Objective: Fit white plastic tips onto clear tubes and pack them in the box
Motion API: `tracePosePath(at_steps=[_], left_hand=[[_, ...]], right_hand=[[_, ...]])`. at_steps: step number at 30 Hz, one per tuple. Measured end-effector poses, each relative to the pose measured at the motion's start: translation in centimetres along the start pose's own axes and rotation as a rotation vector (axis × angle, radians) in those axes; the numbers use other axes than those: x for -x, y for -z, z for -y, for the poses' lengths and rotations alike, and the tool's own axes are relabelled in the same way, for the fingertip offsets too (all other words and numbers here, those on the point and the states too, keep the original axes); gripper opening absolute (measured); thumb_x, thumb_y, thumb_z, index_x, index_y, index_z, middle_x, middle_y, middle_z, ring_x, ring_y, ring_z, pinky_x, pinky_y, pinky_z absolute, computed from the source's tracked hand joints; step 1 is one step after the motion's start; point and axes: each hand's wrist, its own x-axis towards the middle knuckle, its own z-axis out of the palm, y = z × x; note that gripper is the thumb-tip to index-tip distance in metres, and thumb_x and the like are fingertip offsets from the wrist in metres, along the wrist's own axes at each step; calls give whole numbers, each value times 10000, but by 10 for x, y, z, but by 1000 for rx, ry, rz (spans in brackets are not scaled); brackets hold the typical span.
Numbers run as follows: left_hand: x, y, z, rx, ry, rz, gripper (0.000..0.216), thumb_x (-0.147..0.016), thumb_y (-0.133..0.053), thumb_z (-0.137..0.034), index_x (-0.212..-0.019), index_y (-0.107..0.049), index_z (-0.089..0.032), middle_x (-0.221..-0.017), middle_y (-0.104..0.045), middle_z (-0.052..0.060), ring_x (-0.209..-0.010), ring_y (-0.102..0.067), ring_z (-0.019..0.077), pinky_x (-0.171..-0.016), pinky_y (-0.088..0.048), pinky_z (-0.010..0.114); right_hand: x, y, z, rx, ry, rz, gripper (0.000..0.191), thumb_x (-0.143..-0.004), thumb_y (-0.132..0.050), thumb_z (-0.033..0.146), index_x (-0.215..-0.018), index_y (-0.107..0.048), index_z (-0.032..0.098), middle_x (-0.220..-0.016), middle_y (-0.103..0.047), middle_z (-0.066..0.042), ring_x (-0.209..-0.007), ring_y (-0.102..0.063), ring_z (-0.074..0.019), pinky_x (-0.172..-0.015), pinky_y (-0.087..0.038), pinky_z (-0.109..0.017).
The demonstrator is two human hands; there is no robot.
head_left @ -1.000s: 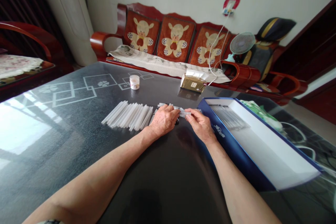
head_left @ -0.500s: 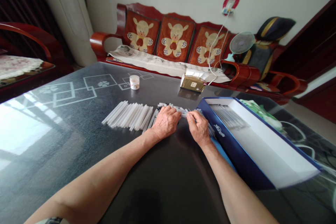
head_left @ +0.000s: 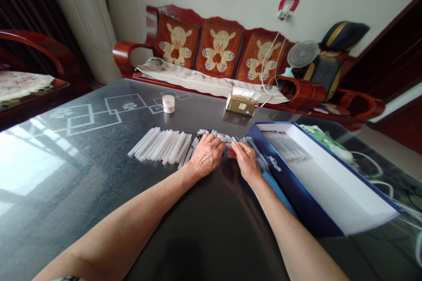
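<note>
My left hand point(head_left: 208, 153) is closed, fingers curled, at the near side of a pile of small whitish and dark pieces point(head_left: 216, 135); what it grips is hidden beneath the fingers. Close to it on the right, my right hand point(head_left: 244, 158) has thumb and fingers pressed together, and what lies in them is too small to make out. A row of translucent white plastic tubes point(head_left: 161, 145) lies on the table left of my left hand. Beyond my right hand, thin clear rods point(head_left: 253, 147) with dark parts rest against the blue box point(head_left: 290, 184).
Inside the box lies a bundle of thin rods point(head_left: 286, 145). A white tub point(head_left: 168, 103) and a tissue box point(head_left: 242, 102) stand farther back on the dark table point(head_left: 99, 175). Right of the box are a green-and-white packet point(head_left: 326, 142) and white cables point(head_left: 369, 162).
My right hand has turned slightly and shifted a little, its fingers now extending farther toward my left hand. My left hand has moved slightly left and stays closed.
</note>
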Motion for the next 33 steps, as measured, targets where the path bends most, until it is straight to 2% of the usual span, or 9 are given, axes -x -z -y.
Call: tracePosePath(at_steps=[4, 7, 11, 14, 21, 24, 27, 30, 33], left_hand=[[0, -2, 3, -40, 5, -11, 253, -937, -388, -167, -820, -613, -165, -780, -577, 73, -813, -495, 225, -764, -362, 368], [0, -4, 6, -57, -4, -27, 244, -939, -399, -192, -825, -613, -172, -788, -579, 76, -813, -501, 224, -774, -359, 376], [1, -5, 8, -61, -8, -71, 244, -945, -407, -231, -891, -638, -175, -786, -591, 70, -805, -507, 228, -762, -366, 376], [3, -8, 7, -61, -9, -121, 271, -950, -413, -249, -1112, -612, -162, -824, -626, 66, -798, -520, 228, -775, -383, 377], [4, -6, 2, -34, -93, -154, 373, -960, -394, -245, -1309, -501, -167, -974, -674, 83, -878, -564, 231, -834, -405, 385], [3, 0, -1, -4, -48, -217, 425, -935, -432, -235, -1353, -459, -162, -1264, -583, 126, -1085, -524, 263, -930, -391, 404], [3, 2, -1, 4, 7, -265, 447, -902, -454, -200, -1347, -465, -163, -1357, -514, 139, -1181, -470, 299, -965, -380, 440], [4, -2, 1, 8, -5, -259, 453, -882, -460, -171, -1334, -481, -166, -1356, -510, 141, -1182, -467, 302, -967, -385, 450], [5, -6, 5, 6, -38, -242, 411, -875, -459, -150, -1280, -532, -164, -1257, -574, 129, -1100, -506, 285, -934, -410, 436]], right_hand=[[-3, 0, -3, -36, -68, 48, 292, -789, -637, 495, -650, -664, 240, -629, -667, -6, -584, -621, -164, -554, -522, -285], [-3, 0, 3, 24, -49, 52, 188, -808, -613, 418, -790, -697, 251, -677, -684, -1, -613, -643, -169, -540, -517, -274], [-2, 5, 18, 243, 190, 87, 161, -809, -589, 287, -918, -696, 239, -798, -706, -10, -686, -651, -171, -639, -522, -285], [-1, 10, 31, 519, 391, 183, 123, -810, -606, 231, -899, -689, 212, -873, -698, -37, -783, -644, -175, -738, -497, -285], [1, 27, 59, 917, 458, 350, 104, -825, -562, 153, -875, -650, 178, -874, -642, -56, -780, -615, -166, -730, -455, -266], [-10, 64, 69, 962, 470, 240, 122, -808, -568, 189, -866, -675, 196, -910, -629, -47, -790, -606, -158, -742, -454, -259], [-33, 123, 66, 1063, 369, -26, 121, -765, -597, 245, -799, -703, 199, -857, -640, -42, -724, -596, -160, -716, -460, -271], [-57, 180, 49, 1228, 118, -268, 176, -746, -598, 262, -832, -731, 184, -821, -683, -64, -791, -627, -208, -780, -466, -310], [-72, 215, 28, 1354, -214, -301, 243, -782, -540, 257, -898, -746, 202, -861, -713, -73, -862, -643, -229, -781, -463, -310]])
